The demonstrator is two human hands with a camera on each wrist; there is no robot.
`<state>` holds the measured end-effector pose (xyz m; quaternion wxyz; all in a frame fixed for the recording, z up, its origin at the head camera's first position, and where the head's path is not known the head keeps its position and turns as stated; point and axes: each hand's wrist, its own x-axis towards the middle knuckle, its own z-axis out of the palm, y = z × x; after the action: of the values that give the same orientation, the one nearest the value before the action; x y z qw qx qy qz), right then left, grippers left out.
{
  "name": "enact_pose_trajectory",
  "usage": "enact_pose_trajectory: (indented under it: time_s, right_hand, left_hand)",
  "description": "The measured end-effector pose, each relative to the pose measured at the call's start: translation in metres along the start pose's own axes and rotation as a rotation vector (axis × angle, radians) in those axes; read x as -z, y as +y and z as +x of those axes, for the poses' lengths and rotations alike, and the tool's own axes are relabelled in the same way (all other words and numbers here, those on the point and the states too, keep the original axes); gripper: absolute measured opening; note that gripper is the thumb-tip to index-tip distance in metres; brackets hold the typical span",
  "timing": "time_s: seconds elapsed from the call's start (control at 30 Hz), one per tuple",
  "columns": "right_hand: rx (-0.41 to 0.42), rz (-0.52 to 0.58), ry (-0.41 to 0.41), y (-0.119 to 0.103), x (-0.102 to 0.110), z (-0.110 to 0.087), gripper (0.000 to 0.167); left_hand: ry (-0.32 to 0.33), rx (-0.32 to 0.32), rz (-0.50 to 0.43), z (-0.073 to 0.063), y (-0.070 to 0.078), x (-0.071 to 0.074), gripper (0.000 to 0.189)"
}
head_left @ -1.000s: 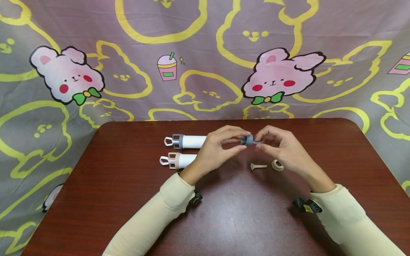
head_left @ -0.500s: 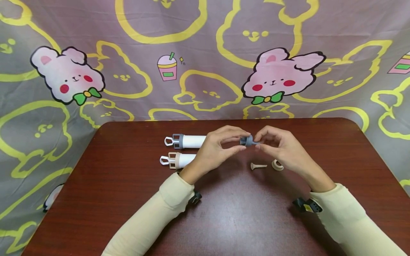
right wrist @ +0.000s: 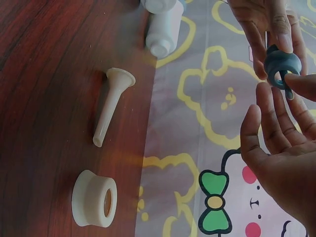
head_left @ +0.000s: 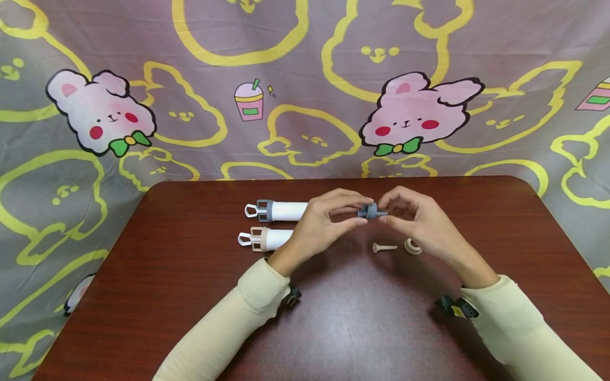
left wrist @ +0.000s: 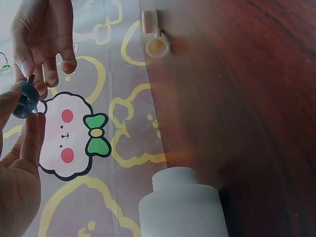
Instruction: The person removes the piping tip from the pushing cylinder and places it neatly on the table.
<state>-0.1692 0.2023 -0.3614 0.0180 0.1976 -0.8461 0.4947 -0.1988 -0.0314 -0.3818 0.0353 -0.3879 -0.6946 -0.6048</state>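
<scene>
Before my chest, above the table, both hands meet at a grey ring cap (head_left: 371,210) with a slim grey nozzle (head_left: 382,214) pointing right through it. My left hand (head_left: 326,214) pinches the cap's left side between thumb and fingers. My right hand (head_left: 421,214) is at the nozzle's tip with thumb and index finger; its other fingers extend in the right wrist view, where the nozzle (right wrist: 286,88) pokes out of the cap's hole (right wrist: 282,64). Below lie a beige flared nozzle (head_left: 384,247) and a beige ring cap (head_left: 413,246).
Left of my hands lie two white tubes with pull handles, one with a grey collar (head_left: 269,210), the other with a beige collar (head_left: 257,239). My left hand and wrist hide their right ends. A patterned cloth (head_left: 305,95) hangs behind the brown table (head_left: 190,296).
The grey cap has turned slightly between my fingers, and more of the nozzle shows on its right. My hands have otherwise hardly moved.
</scene>
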Motion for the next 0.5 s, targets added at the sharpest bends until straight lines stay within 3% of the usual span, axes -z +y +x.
enact_pose_trajectory:
  time_s: [0.27, 0.5]
  right_hand:
    - [-0.002, 0.011, 0.045, -0.0034, -0.0023, -0.0022, 0.024]
    - [0.049, 0.063, 0.077, -0.0057, -0.0059, -0.0016, 0.033]
  left_hand:
    - [0.036, 0.047, -0.029, 0.0001, 0.0025, -0.0026, 0.035]
    - [0.088, 0.18, -0.084, 0.0029, 0.0085, -0.0033, 0.036]
